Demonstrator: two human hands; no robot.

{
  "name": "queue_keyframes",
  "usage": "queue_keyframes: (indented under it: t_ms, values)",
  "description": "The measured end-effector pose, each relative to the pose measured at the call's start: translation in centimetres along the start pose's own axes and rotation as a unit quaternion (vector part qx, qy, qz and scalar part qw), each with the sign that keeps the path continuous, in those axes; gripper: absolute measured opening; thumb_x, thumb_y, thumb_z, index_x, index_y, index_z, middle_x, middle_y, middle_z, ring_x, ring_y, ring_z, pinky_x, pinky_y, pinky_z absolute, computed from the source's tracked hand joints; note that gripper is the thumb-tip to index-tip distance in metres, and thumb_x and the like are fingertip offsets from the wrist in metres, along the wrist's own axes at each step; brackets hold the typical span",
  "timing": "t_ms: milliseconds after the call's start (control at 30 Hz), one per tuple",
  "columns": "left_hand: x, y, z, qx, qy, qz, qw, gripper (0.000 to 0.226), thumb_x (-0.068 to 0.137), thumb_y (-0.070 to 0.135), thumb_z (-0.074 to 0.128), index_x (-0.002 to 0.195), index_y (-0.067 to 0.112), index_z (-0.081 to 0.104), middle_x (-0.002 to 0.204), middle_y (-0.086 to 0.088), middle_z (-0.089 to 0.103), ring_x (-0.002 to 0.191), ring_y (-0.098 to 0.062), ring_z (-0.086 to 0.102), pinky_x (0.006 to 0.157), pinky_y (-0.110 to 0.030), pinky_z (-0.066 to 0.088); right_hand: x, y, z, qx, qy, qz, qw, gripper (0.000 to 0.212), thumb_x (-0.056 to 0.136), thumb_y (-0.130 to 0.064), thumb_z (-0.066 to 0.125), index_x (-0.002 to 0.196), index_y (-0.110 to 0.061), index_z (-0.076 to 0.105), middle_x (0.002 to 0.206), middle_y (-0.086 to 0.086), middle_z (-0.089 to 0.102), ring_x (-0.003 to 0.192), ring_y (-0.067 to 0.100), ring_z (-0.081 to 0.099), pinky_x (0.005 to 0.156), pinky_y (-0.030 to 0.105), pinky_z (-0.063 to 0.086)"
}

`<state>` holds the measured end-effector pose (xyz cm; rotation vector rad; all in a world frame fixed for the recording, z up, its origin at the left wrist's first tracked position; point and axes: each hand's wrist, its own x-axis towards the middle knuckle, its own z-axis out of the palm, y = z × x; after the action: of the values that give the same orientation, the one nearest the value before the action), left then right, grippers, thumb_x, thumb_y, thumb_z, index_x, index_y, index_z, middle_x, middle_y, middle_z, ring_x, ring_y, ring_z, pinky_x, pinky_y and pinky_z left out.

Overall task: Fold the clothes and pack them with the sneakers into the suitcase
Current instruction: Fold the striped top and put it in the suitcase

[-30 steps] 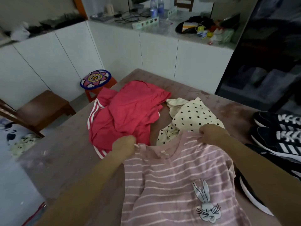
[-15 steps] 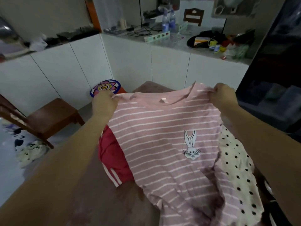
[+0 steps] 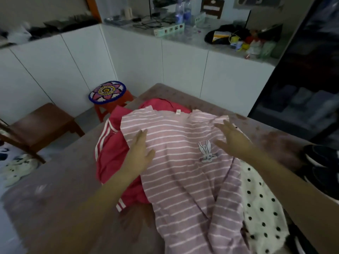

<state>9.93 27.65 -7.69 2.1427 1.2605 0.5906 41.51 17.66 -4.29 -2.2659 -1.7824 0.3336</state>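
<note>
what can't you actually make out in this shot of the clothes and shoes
Head view only:
Suitcase: nowhere in frame.
Sneakers: cut by the right edge, dark, blurred; count unclear.
Red garment: mostly under the pink striped shirt; its type unclear.
Polka-dot garment: partly under the shirt, cut by the bottom edge.
Left hand, right hand: open, but touching or hovering over the shirt is unclear.

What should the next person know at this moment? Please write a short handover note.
Left hand: open, fingers straight, on the pink striped shirt.
Right hand: open, fingers spread, over the shirt.
Shirt lies front up on the table, overlapping the red garment and the polka-dot garment; sneakers at the right edge. Suitcase not in view.
Done: shirt laid out. Left: fold all three, pack with sneakers.
</note>
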Motion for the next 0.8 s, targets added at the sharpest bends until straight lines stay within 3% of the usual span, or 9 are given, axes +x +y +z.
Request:
queue_keyframes:
  t_ms: [100, 200, 300, 367, 467, 567, 667, 733, 800]
  values:
    - [-8.5, 0.2, 3.2, -0.021, 0.02, 0.018, 0.999, 0.071, 0.088, 0.018, 0.059, 0.148, 0.011, 0.021, 0.156, -0.011, 0.011, 0.144, -0.013, 0.009, 0.112, -0.029, 0.027, -9.6, 0.4, 2.6, 0.062, 0.017, -0.013, 0.998, 0.055, 0.089, -0.026, 0.061, 0.141, -0.025, 0.041, 0.153, 0.006, 0.03, 0.118, 0.018, 0.054, 0.095, 0.038, 0.047]
    - [-17.0, 1.1, 5.7, -0.048, 0.03, -0.002, 0.998, 0.072, 0.082, 0.021, 0.058, 0.145, 0.01, 0.025, 0.153, -0.013, 0.015, 0.136, 0.012, 0.003, 0.106, -0.01, 0.017, -19.5, 0.4, 4.9, 0.075, 0.087, -0.034, 0.993, 0.044, 0.085, -0.015, 0.068, 0.128, -0.015, 0.057, 0.137, 0.007, 0.051, 0.114, 0.017, 0.054, 0.089, 0.031, 0.049]
    - [-24.2, 2.7, 6.7, 0.005, 0.03, -0.018, 0.999, 0.072, 0.08, 0.041, 0.05, 0.144, 0.011, 0.032, 0.15, -0.011, 0.025, 0.138, -0.008, 0.02, 0.114, -0.023, 0.018, -27.4, 1.0, 7.3, 0.107, 0.081, -0.033, 0.99, 0.044, 0.084, -0.015, 0.068, 0.126, -0.014, 0.058, 0.134, -0.009, 0.051, 0.12, 0.01, 0.044, 0.097, 0.024, 0.043]
    - [-27.8, 3.5, 7.1, 0.104, -0.002, -0.021, 0.994, 0.078, 0.076, 0.046, 0.058, 0.142, 0.008, 0.039, 0.143, -0.019, 0.04, 0.128, -0.023, 0.04, 0.112, -0.036, 0.028, -31.6, 1.4, 8.9, 0.093, 0.074, -0.007, 0.993, 0.043, 0.081, -0.021, 0.069, 0.123, -0.013, 0.061, 0.128, -0.002, 0.057, 0.112, 0.015, 0.053, 0.088, 0.027, 0.048]
    - [-32.3, 3.6, 8.7, 0.067, -0.021, -0.048, 0.996, 0.094, 0.069, 0.044, 0.069, 0.148, 0.021, 0.024, 0.141, -0.019, 0.04, 0.116, -0.02, 0.053, 0.1, -0.04, 0.043, -36.8, 1.7, 10.6, 0.118, 0.035, 0.078, 0.989, 0.047, 0.075, -0.018, 0.075, 0.12, -0.016, 0.062, 0.126, 0.005, 0.058, 0.1, 0.018, 0.063, 0.081, 0.026, 0.048]
    - [-35.5, 5.4, 9.3, 0.005, -0.036, -0.105, 0.994, 0.083, 0.082, 0.026, 0.064, 0.148, 0.025, 0.013, 0.147, -0.017, 0.027, 0.122, -0.029, 0.048, 0.101, -0.018, 0.034, -40.6, 1.5, 11.5, 0.111, -0.011, 0.102, 0.989, 0.05, 0.075, -0.022, 0.075, 0.123, -0.017, 0.059, 0.132, 0.001, 0.051, 0.094, 0.017, 0.064, 0.079, 0.024, 0.048]
    - [-37.9, 7.2, 9.2, -0.048, -0.063, -0.161, 0.984, 0.085, 0.085, 0.009, 0.065, 0.149, 0.016, 0.009, 0.149, -0.004, 0.019, 0.117, -0.015, 0.044, 0.085, 0.004, 0.021, -42.0, -0.5, 11.2, 0.005, 0.052, 0.037, 0.998, 0.039, 0.071, -0.039, 0.064, 0.102, -0.016, 0.069, 0.112, 0.009, 0.061, 0.087, 0.031, 0.064, 0.072, 0.037, 0.049]
    - [-39.5, 7.4, 9.0, -0.064, -0.079, -0.168, 0.981, 0.088, 0.086, 0.012, 0.065, 0.145, 0.03, 0.003, 0.145, 0.005, 0.024, 0.115, -0.009, 0.042, 0.084, 0.004, 0.024, -41.6, -2.1, 11.3, -0.03, 0.079, -0.005, 0.996, 0.042, 0.073, -0.049, 0.051, 0.096, -0.02, 0.07, 0.102, 0.003, 0.062, 0.082, 0.027, 0.064, 0.069, 0.036, 0.047]
    - [-40.8, 7.7, 8.6, -0.063, -0.099, -0.17, 0.979, 0.095, 0.083, 0.022, 0.067, 0.137, 0.05, -0.005, 0.147, 0.005, 0.03, 0.115, -0.014, 0.049, 0.09, -0.014, 0.034, -40.8, -3.9, 11.2, -0.032, 0.035, 0.003, 0.999, 0.05, 0.071, -0.059, 0.047, 0.098, -0.025, 0.07, 0.099, -0.002, 0.065, 0.083, 0.022, 0.065, 0.068, 0.036, 0.051]
